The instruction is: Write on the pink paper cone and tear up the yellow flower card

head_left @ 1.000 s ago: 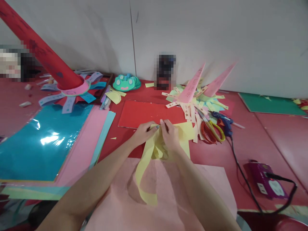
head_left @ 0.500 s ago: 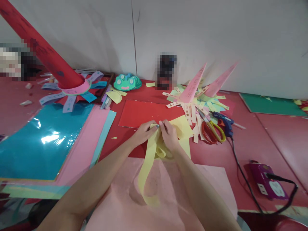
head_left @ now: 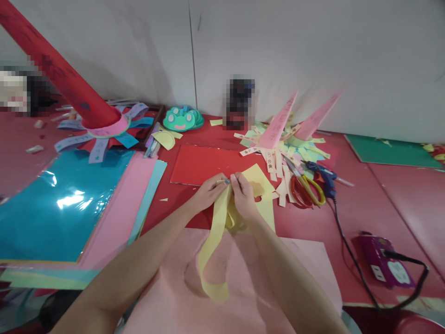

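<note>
My left hand (head_left: 211, 191) is closed, pinching a yellow paper strip (head_left: 212, 239) at its upper end. The strip hangs toward me and curls at the bottom over pink paper (head_left: 306, 260). Close against it, my right hand (head_left: 243, 194) is closed on yellow paper too, thumb and fingers pressed together; the exact spot they pinch is hidden. Another yellow loop (head_left: 231, 219) hangs below the fingers. Behind and under the right hand lies a yellow paper sheet (head_left: 266, 213) with a cut-out gap. A red board (head_left: 201, 162) lies just beyond both hands.
To the right are scissors (head_left: 306, 190), a blue glue gun (head_left: 321, 176) with a cord, and a purple power box (head_left: 385, 260). Pink paper cones (head_left: 280, 123) stand behind. At left are a red cone (head_left: 69, 69) and a blue plastic-covered pack (head_left: 62, 208). Green frog cut-outs (head_left: 181, 119) lie near the wall.
The yellow paper beside my right hand has shifted and tilted, showing more of the cut-out gap. Both hands stay pinched close together, with the strip still hanging.
</note>
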The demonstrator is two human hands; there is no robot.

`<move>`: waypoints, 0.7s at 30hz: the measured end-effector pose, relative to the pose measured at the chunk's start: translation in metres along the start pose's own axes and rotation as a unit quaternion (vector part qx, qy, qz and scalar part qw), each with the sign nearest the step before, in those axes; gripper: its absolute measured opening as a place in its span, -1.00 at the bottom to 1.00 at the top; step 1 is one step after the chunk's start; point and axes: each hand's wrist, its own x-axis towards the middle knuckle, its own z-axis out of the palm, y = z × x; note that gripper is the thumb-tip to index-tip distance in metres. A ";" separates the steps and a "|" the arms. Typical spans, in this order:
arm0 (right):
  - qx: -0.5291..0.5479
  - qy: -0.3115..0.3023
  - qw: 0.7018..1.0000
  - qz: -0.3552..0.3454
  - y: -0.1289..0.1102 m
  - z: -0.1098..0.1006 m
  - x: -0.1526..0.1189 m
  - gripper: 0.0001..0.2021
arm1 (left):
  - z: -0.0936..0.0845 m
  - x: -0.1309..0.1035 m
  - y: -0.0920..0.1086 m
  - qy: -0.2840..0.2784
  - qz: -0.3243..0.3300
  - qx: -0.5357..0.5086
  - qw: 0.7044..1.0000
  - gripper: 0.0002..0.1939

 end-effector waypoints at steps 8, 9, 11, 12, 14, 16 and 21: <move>-0.006 0.006 1.000 0.013 -0.001 0.001 0.000 -0.65 | -0.003 0.002 -0.006 -0.015 -0.018 -0.040 0.999 -0.70; -0.005 0.004 1.000 0.015 -0.001 0.000 0.000 -0.65 | -0.003 0.003 -0.007 -0.019 -0.021 -0.048 0.998 -0.70; -0.004 0.002 1.000 0.023 -0.001 -0.001 0.000 -0.65 | -0.003 0.003 -0.008 -0.023 -0.027 -0.063 0.997 -0.70; -0.001 0.002 1.000 0.028 -0.002 -0.002 0.000 -0.65 | -0.003 0.003 -0.008 -0.023 -0.031 -0.070 0.997 -0.70; 0.012 0.001 0.999 0.034 -0.003 -0.002 0.000 -0.63 | -0.003 0.003 -0.009 -0.023 -0.041 -0.085 0.995 -0.69; 0.033 -0.002 0.999 0.035 -0.004 -0.002 0.001 -0.62 | -0.003 0.003 -0.009 -0.022 -0.053 -0.102 0.993 -0.69; 0.079 -0.010 0.996 0.038 -0.004 -0.002 0.001 -0.59 | -0.003 0.003 -0.009 -0.027 -0.057 -0.142 0.988 -0.69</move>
